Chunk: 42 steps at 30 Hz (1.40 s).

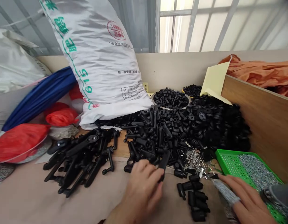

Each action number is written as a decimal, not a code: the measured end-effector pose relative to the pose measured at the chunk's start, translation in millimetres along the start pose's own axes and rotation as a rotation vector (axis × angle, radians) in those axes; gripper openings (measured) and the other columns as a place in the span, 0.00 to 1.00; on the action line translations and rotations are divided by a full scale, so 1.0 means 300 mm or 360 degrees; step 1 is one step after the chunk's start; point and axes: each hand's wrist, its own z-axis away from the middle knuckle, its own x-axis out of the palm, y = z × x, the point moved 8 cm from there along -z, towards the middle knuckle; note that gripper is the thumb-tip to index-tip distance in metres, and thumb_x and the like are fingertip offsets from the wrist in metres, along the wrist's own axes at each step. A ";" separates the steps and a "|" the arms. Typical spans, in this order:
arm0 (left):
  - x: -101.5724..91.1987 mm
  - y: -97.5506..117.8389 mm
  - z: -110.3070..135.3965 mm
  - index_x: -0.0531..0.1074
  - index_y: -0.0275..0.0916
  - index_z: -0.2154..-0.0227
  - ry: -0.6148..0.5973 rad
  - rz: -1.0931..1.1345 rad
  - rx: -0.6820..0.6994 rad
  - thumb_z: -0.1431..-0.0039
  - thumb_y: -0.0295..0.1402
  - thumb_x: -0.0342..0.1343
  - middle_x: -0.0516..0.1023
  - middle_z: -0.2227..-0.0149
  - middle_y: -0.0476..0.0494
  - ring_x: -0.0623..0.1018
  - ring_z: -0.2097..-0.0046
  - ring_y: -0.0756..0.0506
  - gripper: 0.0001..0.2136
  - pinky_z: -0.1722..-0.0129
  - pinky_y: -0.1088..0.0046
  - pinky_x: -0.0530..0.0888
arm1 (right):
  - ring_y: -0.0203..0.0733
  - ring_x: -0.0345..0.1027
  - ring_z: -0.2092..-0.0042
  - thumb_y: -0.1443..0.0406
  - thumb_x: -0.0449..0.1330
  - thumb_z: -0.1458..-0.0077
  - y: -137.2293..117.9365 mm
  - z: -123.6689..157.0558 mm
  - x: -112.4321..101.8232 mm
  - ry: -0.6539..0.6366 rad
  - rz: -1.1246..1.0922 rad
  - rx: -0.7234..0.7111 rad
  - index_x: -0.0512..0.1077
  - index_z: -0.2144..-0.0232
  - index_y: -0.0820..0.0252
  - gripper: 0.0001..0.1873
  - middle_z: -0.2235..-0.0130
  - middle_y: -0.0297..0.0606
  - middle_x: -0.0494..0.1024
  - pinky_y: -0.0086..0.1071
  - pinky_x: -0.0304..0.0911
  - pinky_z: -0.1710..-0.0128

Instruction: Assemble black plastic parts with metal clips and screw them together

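Note:
My left hand point(144, 186) is closed in a pinch on a flat black plastic arm point(164, 161) at the near edge of a big heap of black plastic parts point(178, 127). My right hand point(244, 196), its forefinger wrapped in grey tape, reaches left with fingers drawn together toward a small pile of silver metal clips point(196, 161); a small dark piece sits at its fingertips and I cannot make out what it is. A few short black caps point(195, 199) lie on the table between the two hands.
A pile of long black crank handles point(80, 158) lies at left. A green perforated tray point(230, 161) of small metal parts sits at right against a wooden side wall point(262, 118). A white printed sack point(99, 59), red bags point(20, 140) and a metal bowl of caps point(172, 98) stand behind.

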 end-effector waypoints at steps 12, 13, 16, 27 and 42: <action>0.077 0.013 0.082 0.65 0.37 0.59 0.0025 0.0117 0.0002 0.43 0.21 0.44 0.73 0.72 0.46 0.70 0.70 0.46 0.11 0.73 0.72 0.69 | 0.51 0.65 0.63 0.78 0.51 0.71 0.066 -0.092 0.150 -0.0327 0.0454 -0.0090 0.69 0.79 0.58 0.15 0.63 0.47 0.75 0.39 0.66 0.71; 0.084 0.004 0.088 0.65 0.38 0.59 0.0016 0.0077 -0.0040 0.43 0.21 0.44 0.73 0.73 0.46 0.71 0.70 0.46 0.11 0.73 0.72 0.69 | 0.51 0.65 0.63 0.78 0.51 0.72 0.067 -0.096 0.160 -0.0326 0.0476 -0.0104 0.69 0.80 0.59 0.15 0.64 0.47 0.75 0.39 0.65 0.72; 0.116 -0.014 0.101 0.67 0.39 0.64 -0.0075 -0.0076 -0.0128 0.43 0.22 0.44 0.73 0.74 0.46 0.72 0.72 0.44 0.10 0.75 0.70 0.70 | 0.53 0.65 0.62 0.80 0.52 0.69 0.070 -0.107 0.188 -0.0344 0.0527 -0.0132 0.71 0.78 0.60 0.16 0.64 0.46 0.75 0.40 0.64 0.71; 0.111 0.001 0.033 0.68 0.38 0.59 -0.0244 0.0070 -0.0085 0.41 0.24 0.45 0.74 0.64 0.43 0.72 0.64 0.43 0.10 0.65 0.67 0.72 | 0.51 0.64 0.66 0.82 0.51 0.62 0.067 -0.126 0.197 -0.0346 0.0531 -0.0256 0.72 0.77 0.63 0.15 0.67 0.47 0.74 0.43 0.65 0.66; 0.319 0.201 -0.215 0.68 0.38 0.66 -0.0616 0.0022 0.0330 0.38 0.27 0.47 0.72 0.62 0.45 0.69 0.60 0.44 0.05 0.63 0.68 0.70 | 0.37 0.73 0.56 0.75 0.44 0.56 0.216 -0.121 0.040 -0.0128 -0.0010 0.0314 0.65 0.53 0.62 0.26 0.57 0.39 0.77 0.25 0.69 0.59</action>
